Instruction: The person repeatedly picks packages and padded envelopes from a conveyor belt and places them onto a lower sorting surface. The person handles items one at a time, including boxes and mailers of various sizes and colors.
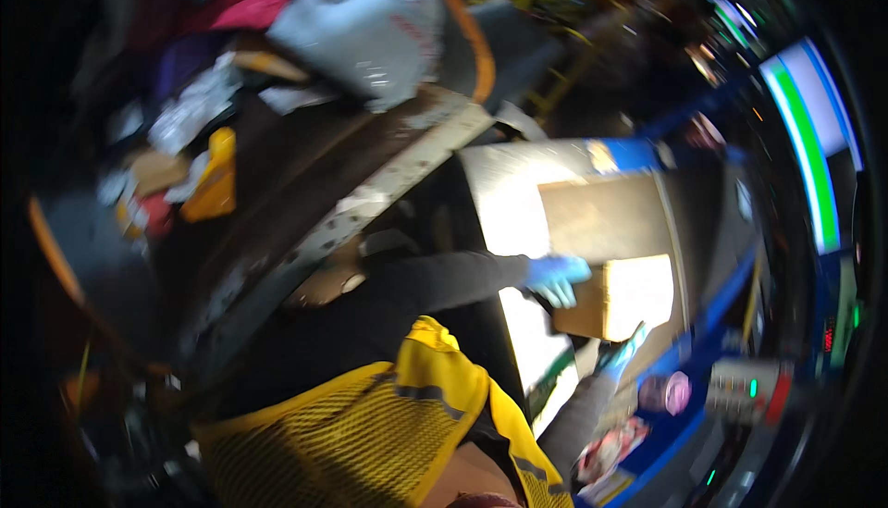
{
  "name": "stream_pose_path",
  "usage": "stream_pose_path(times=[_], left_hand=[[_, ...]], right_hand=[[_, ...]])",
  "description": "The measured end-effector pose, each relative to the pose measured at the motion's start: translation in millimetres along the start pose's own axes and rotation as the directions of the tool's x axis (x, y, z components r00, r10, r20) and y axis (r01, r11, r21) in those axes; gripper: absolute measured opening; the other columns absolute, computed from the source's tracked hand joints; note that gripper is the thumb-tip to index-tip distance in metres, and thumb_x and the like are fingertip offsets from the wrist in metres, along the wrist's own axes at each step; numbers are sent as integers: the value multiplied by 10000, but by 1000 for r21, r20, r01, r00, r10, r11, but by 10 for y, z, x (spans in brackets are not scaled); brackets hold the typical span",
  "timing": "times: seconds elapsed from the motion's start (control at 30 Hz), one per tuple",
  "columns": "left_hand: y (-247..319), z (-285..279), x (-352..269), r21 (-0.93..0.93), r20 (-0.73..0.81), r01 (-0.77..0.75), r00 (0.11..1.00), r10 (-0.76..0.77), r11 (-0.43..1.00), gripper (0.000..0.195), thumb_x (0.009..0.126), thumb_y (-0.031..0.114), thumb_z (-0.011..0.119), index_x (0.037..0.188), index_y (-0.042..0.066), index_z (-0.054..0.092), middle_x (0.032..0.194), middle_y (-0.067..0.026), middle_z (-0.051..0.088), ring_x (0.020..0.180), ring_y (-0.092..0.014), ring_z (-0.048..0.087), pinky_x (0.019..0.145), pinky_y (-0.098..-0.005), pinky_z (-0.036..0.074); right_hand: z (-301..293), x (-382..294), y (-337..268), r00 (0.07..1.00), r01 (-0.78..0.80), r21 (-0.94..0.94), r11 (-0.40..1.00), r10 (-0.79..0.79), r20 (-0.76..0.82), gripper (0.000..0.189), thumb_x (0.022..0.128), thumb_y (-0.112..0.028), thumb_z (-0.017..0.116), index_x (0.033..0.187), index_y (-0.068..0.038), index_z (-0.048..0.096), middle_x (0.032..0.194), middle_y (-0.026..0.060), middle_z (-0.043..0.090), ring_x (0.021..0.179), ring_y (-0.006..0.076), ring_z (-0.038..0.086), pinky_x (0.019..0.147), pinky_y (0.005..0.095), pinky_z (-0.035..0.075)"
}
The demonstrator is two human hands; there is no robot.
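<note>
A cardboard box (583, 310) sits between my two gloved hands, its top glaring white under strong light. My left hand (558, 279), in a blue glove, holds the near upper corner of the box. At the lower edge is my right hand (628, 350), also in a blue glove and partly blurred, its fingers against the side. Beneath and beyond the box lies a tan, flat surface (603, 213), which may be cardboard. A brightly lit metal surface (510, 223) runs along the side nearer my body.
A worn metal rail (388, 192) borders a dark bay with a grey plastic bag (361, 39), a yellow packet (215, 178) and several parcels. A blue edge (666, 438) carries a purple round object (669, 393). Beyond stand a grey control box (746, 391) and a lit screen (808, 140).
</note>
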State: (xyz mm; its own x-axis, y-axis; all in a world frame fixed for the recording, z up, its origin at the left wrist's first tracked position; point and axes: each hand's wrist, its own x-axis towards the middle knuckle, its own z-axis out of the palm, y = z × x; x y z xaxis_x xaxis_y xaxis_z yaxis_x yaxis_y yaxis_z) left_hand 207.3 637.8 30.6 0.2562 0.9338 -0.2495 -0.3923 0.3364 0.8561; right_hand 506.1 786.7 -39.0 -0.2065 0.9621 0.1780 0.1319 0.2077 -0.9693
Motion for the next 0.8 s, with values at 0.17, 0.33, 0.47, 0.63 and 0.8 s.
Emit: stream_pose_path(times=[0.17,0.33,0.47,0.63,0.8], left_hand=[[-717,-421,-193,161,-32,-465,879,476,870,508,997,279,666,1436,53,544,1300,-113,662,1183,-194,626,1032,-352,505],[-300,-1705,-2688,920,-391,66,223,893,386,491,927,161,717,1390,70,586,1181,-145,644,1041,-218,645,901,-357,534],[-824,-2956,-5128,423,-397,747,-357,846,513,362,877,172,718,1216,81,631,1130,-151,679,1040,-256,665,904,-447,512],[-1629,-3495,-6327,69,-700,998,49,713,-2,207,815,186,720,998,94,688,1066,-159,723,1038,-302,690,908,-560,484],[-1058,-2740,-5065,428,-874,11,-247,418,904,306,1000,195,651,1241,6,651,1094,-118,708,1007,-201,682,884,-338,542]], right_hand=[[940,-867,-978,972,-149,36,988,153,-177,648,1083,-438,396,1611,-81,281,1609,166,328,1421,288,415,1197,424,323],[1097,-933,-1213,943,-123,324,938,213,-258,714,1072,-559,366,1568,-45,366,1576,164,418,1385,303,451,1198,421,310],[754,-722,-964,955,-124,-206,971,59,-292,703,1035,-482,555,1529,-9,392,1478,230,491,1318,340,513,1123,443,420],[1659,-636,-1439,783,324,-803,501,-618,-70,679,1022,-410,603,1552,-47,381,1531,215,447,1340,379,495,1123,481,426],[3117,-1232,-1570,793,368,15,930,-322,517,607,1008,-122,634,1559,-45,392,1574,151,439,1443,262,422,1192,380,348]])
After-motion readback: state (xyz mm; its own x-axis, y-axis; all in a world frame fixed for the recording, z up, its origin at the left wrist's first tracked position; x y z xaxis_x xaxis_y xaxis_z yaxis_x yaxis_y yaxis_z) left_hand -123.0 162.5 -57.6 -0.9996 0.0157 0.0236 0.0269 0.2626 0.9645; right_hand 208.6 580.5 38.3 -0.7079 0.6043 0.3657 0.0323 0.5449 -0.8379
